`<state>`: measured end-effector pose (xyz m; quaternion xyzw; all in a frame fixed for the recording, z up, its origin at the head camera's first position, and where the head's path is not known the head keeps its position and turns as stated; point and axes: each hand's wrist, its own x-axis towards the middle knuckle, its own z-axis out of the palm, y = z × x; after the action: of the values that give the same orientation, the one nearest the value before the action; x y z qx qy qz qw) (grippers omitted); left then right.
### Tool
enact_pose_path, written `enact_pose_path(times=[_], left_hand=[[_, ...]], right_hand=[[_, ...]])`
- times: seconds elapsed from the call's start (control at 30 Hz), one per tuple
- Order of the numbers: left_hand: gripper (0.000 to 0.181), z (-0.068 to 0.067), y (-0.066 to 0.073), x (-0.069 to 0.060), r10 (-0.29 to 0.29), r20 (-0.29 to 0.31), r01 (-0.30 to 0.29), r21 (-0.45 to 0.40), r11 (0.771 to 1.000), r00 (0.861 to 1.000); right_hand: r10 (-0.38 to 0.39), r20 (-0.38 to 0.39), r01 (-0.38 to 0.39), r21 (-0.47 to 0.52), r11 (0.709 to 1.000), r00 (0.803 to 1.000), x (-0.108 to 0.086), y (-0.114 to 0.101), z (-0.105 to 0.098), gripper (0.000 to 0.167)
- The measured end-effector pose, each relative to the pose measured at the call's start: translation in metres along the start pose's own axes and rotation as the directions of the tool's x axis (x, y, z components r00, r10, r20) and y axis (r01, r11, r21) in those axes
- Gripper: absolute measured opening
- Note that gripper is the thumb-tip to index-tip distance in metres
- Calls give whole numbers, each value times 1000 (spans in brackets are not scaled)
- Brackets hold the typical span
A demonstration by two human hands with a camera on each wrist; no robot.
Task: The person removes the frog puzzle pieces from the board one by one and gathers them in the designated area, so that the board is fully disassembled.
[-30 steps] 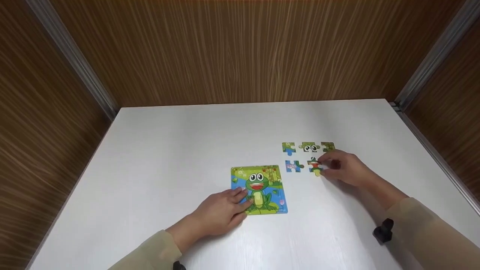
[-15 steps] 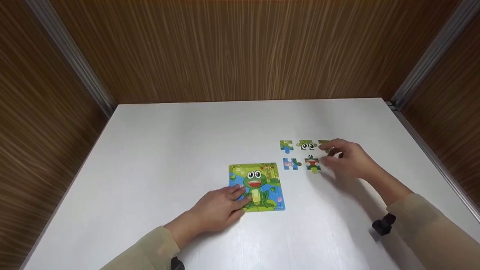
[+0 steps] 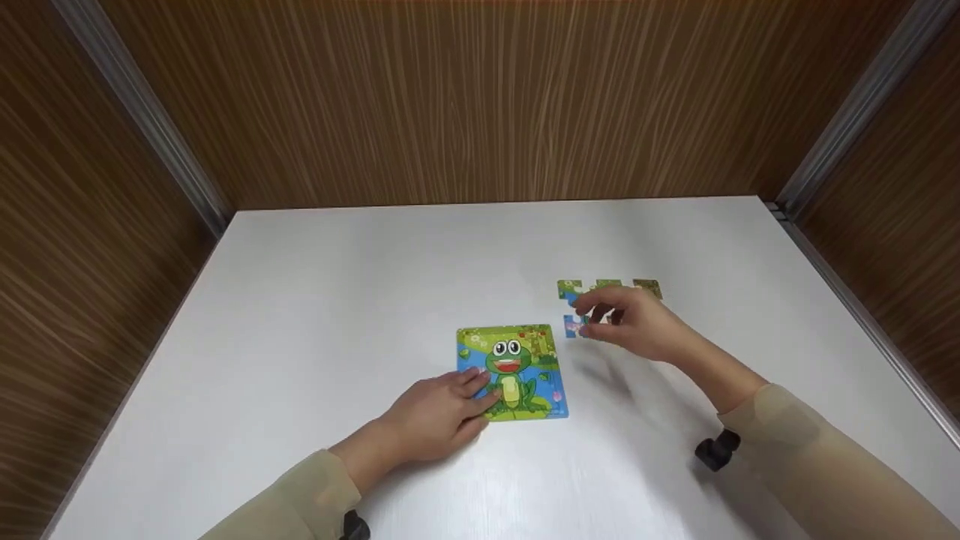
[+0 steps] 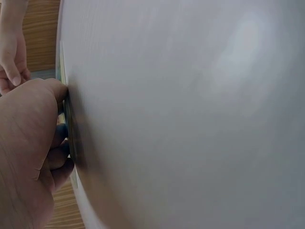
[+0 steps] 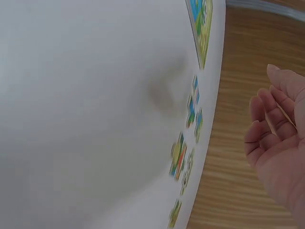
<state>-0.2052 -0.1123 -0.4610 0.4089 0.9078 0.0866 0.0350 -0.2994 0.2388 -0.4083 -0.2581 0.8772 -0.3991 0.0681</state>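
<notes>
The frog puzzle board [image 3: 534,381] lies flat on the white table, and my left hand [image 3: 435,421] rests on its left side. Nearly straight fingers lie over the picture, with the thumb near the lower edge. Over the loose puzzle pieces hovers my right hand [image 3: 637,324], fingers loosely bent and holding nothing. Partly hidden below it are a pink and blue piece [image 3: 571,326] and an upper left piece [image 3: 568,287]. In the right wrist view the hand [image 5: 281,129] is apart from the table; a frog-mouth piece [image 5: 178,157] and an eyes piece [image 5: 187,172] lie there.
An upper right piece [image 3: 649,287] lies past the right hand. A brown wood-grain wall [image 3: 480,105] stands behind the white table [image 3: 315,285], with wood-grain panels at both sides. Black wrist mounts [image 3: 717,450] hang under the sleeves.
My right hand has left the frog-mouth piece and moved left, above the pink and blue piece. My left hand stays on the board. The view has shifted slightly.
</notes>
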Motion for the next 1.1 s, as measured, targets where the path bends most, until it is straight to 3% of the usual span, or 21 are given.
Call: enact_pose_path(times=[0.47,0.7,0.87,1.1], left_hand=[[47,1,-1,1,-27,30,27,-13,1000,999],[48,1,-1,1,-21,35,22,-11,1000,999],[46,2,0,1,1,-3,-1,-21,1000,1000],[46,1,-1,-1,-5,-2,5,-23,1000,1000]], right_hand=[[-58,158,57,8,998,986,16,-11,52,33],[-50,213,41,45,998,976,17,-6,63,34],[-7,245,-5,49,999,970,16,-1,67,36],[-14,272,5,31,1000,962,18,3,71,42]])
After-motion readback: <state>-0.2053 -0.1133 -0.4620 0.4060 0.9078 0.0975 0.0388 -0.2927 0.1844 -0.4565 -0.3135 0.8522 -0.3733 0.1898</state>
